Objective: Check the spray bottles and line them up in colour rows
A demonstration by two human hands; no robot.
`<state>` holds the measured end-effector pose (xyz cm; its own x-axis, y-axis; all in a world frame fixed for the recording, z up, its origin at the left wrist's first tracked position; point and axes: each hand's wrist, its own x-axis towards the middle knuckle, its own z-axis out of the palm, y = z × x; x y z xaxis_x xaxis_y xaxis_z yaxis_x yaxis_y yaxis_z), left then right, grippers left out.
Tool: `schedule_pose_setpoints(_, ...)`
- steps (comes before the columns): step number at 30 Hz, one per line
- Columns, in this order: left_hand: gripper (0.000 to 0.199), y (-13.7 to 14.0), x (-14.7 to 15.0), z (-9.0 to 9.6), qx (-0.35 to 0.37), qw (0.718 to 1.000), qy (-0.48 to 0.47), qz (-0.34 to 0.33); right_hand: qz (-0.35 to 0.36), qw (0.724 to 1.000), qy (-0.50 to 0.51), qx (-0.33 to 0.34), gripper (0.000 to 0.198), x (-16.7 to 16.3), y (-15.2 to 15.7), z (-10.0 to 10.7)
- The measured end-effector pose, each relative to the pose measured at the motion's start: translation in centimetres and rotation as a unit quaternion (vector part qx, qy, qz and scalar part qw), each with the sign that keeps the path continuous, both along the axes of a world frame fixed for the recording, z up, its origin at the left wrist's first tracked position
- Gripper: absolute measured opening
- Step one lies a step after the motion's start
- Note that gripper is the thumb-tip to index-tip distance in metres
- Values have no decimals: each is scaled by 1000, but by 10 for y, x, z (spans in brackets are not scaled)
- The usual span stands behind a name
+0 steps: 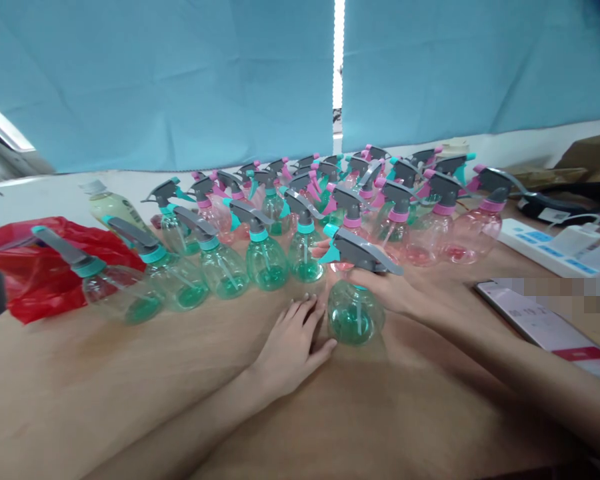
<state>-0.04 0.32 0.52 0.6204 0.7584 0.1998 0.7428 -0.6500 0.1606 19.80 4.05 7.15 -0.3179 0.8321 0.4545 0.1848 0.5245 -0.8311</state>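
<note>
My left hand [290,340] rests flat on the table, fingers loosely spread and holding nothing. Just right of it stands a clear spray bottle [353,320] with a green base, a grey head and a turquoise trigger. My right hand [380,288] is closed around this bottle's neck, covering most of the turquoise collar. Fingertips show left of the trigger; the other fingers are hidden behind the head. Another green-based spray bottle [306,250] stands behind my hands, in a row of similar ones. Pink spray bottles [425,237] stand behind my right hand.
A red plastic bag [45,267] lies at the left, with a capped drink bottle [113,207] behind it. On the right are a phone [545,327] showing a timer, a white power strip [545,247] and a black cable [545,207]. Blue sheeting [180,80] covers the back.
</note>
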Motion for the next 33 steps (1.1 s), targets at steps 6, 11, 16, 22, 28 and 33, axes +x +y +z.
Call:
schedule_pose_setpoints(6, 52, 0, 0, 0, -3, 1000, -1, 0, 4, 999, 41, -5, 8, -2, -1, 4)
schedule_pose_setpoints(11, 52, 0, 0, 0, -2, 1000, -5, -3, 1, 999, 51, 1, 5, -2, 1, 2)
schedule_pose_setpoints(16, 53, 1, 0, 0, -5, 1000, 4, -1, -16, 999, 30, -36, 9, -1, 1, -2)
schedule_pose_setpoints(22, 51, 1, 0, 0, -1, 1000, -9, -2, 3, 999, 53, -12, 10, -2, 1, 0)
schedule_pose_setpoints(28, 53, 1, 0, 0, -3, 1000, -2, -1, 18, 998, 61, -17, 17, -4, -2, 5)
schedule_pose_setpoints(33, 53, 1, 0, -1, -5, 1000, -2, -2, 27, 997, 69, -27, 23, -3, -1, 3)
